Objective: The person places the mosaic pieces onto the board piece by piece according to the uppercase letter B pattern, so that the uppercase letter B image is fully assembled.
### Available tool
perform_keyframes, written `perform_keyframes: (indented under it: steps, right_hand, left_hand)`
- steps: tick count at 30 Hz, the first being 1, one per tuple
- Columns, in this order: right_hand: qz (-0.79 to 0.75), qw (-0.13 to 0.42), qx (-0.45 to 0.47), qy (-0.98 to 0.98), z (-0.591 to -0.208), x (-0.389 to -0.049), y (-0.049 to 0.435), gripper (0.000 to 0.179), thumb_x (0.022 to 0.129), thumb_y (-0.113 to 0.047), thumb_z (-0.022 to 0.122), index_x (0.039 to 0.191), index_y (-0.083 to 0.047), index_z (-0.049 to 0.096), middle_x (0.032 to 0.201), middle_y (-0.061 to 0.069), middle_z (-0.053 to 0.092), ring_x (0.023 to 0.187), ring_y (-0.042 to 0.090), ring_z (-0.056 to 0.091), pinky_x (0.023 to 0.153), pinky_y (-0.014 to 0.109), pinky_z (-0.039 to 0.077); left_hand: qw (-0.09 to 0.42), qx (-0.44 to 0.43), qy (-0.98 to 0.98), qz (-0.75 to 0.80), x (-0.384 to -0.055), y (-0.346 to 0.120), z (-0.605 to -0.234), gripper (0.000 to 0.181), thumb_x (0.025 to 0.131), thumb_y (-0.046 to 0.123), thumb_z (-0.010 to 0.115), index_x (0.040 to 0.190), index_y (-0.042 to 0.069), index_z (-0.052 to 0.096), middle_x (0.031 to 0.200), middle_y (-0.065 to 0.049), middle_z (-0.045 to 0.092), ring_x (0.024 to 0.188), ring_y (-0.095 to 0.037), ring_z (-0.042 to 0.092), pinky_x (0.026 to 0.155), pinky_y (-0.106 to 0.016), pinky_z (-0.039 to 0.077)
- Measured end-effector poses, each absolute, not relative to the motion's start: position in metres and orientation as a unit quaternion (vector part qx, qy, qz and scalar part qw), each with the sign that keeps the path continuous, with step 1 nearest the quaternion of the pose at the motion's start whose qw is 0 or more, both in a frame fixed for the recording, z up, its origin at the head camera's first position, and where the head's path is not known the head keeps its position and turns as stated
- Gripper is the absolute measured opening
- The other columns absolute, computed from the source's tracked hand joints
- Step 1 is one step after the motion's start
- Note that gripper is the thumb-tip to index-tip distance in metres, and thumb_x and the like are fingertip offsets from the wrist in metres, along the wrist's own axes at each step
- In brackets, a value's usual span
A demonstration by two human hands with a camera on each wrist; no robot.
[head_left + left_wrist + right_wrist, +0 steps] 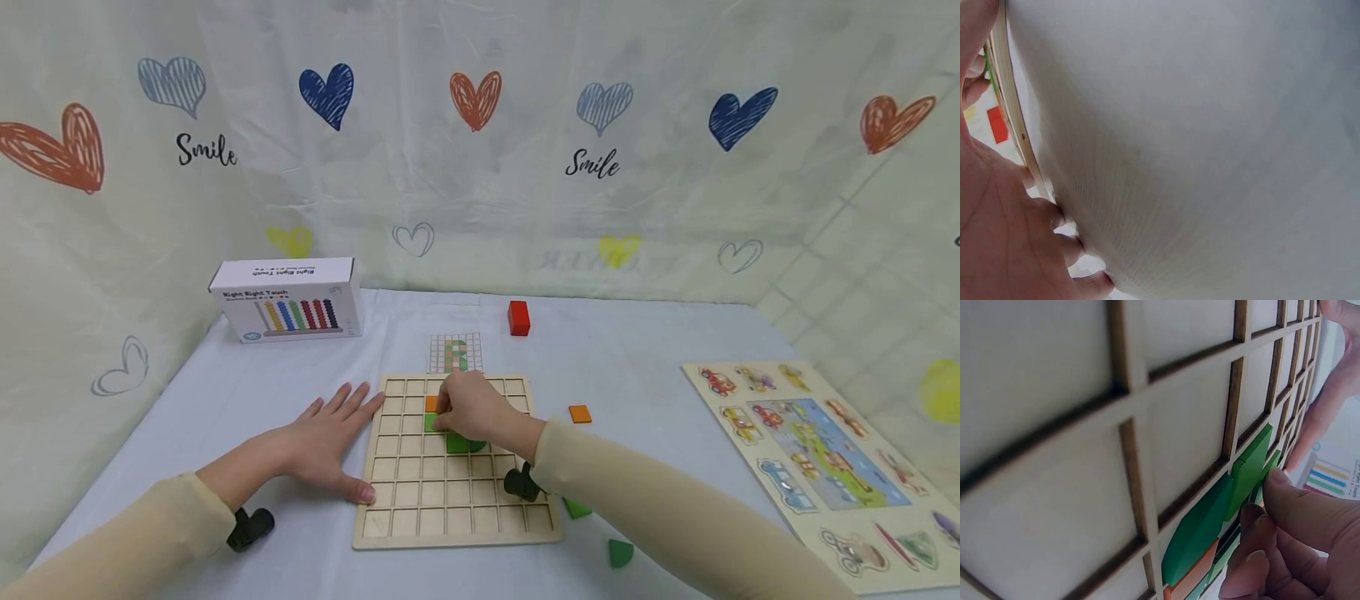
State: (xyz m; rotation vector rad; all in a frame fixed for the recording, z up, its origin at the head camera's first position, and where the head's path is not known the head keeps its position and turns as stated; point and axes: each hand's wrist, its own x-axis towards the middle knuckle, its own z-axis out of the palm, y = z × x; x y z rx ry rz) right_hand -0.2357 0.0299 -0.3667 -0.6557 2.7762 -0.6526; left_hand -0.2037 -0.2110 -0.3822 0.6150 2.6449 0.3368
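A wooden grid board [420, 496] lies flat in front of me in the head view. My left hand [326, 437] rests beside it with fingers spread, thumb and fingertips at its left edge. Over the board's upper middle, my right hand [480, 408] pinches a green square tile [1269, 464] between thumb and fingers, right at the grid. An orange tile [431, 403] sits just above that tile. Below are another green square [456, 443] and a dark green curved piece [1196, 531]. The right hand hides more pieces from the head view.
Behind the board lies a patterned grid card [456, 353], with a red block [519, 318] farther back. A white box [292, 308] stands back left. Loose on the right are an orange tile [580, 414], a green tile [577, 507] and a green rounded piece [620, 552], before a picture puzzle [712, 392].
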Motion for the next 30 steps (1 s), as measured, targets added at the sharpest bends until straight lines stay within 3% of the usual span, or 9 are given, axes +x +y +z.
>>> perform_keyframes:
  steps: [18,30]
  right_hand:
    - [-0.267,0.126,-0.213,0.931,-0.357,-0.234,0.046,0.003,0.089,-0.010,0.080,0.090,-0.007,0.078,0.084,0.001,0.074,0.073,0.011,0.062,0.065,0.023,0.052]
    - [-0.264,0.107,-0.139,0.949,-0.352,-0.250,0.125,0.006,0.092,-0.011,0.076,0.095,-0.006,0.075,0.086,0.002,0.073,0.077,0.014,0.061,0.069,0.027,0.052]
  left_hand:
    - [0.202,0.218,0.947,0.120,-0.202,-0.210,-0.381,0.133,0.068,0.076,0.078,0.165,0.010,0.015,0.171,-0.024,0.005,0.157,-0.051,0.001,0.119,-0.077,0.006]
    - [0.201,0.219,0.947,0.121,-0.203,-0.211,-0.383,0.133,0.068,0.075,0.079,0.165,0.009,0.015,0.171,-0.024,0.005,0.157,-0.052,0.001,0.118,-0.077,0.006]
